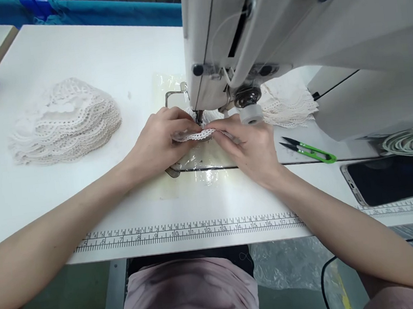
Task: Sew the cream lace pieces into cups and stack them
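A piece of white eyelet lace trim is stretched between my two hands, just in front of the presser foot of a white sewing machine. My left hand pinches its left end, thumb and fingers closed. On the other side, my right hand grips the right end between thumb and fingertips. More of the lace lies behind the needle area, partly hidden by the machine head and my fingers.
A stack of white lace pieces lies left, and another lace pile sits behind the machine head. Green thread snips, a phone and coiled cord lie right. A printed ruler runs along the table's front edge.
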The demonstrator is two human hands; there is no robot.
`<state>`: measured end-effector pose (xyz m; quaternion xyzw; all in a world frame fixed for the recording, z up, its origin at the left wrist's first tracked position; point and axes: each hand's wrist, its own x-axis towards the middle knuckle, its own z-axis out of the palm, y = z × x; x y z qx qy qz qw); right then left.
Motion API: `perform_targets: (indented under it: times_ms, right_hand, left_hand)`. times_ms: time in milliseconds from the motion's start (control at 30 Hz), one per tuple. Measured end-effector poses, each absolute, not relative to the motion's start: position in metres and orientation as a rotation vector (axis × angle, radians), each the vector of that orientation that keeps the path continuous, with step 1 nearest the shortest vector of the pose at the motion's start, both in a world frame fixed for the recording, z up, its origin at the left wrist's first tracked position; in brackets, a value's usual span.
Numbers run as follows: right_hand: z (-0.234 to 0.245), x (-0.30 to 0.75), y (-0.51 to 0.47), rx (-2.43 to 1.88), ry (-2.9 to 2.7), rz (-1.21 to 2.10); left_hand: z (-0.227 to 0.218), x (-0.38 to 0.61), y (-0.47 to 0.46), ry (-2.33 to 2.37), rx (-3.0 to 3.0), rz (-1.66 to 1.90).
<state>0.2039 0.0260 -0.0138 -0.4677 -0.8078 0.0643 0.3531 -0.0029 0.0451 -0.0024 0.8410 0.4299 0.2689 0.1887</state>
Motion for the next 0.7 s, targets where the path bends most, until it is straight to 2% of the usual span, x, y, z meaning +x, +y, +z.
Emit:
perform_targets:
  times_ms: [700]
  right_hand:
    - [-0.0115, 0.1972, 0.0215, -1.167, -2.094, 0.195]
  left_hand:
    - [-0.008, 0.0052, 0.0384, 1.383, 2.551, 0.797]
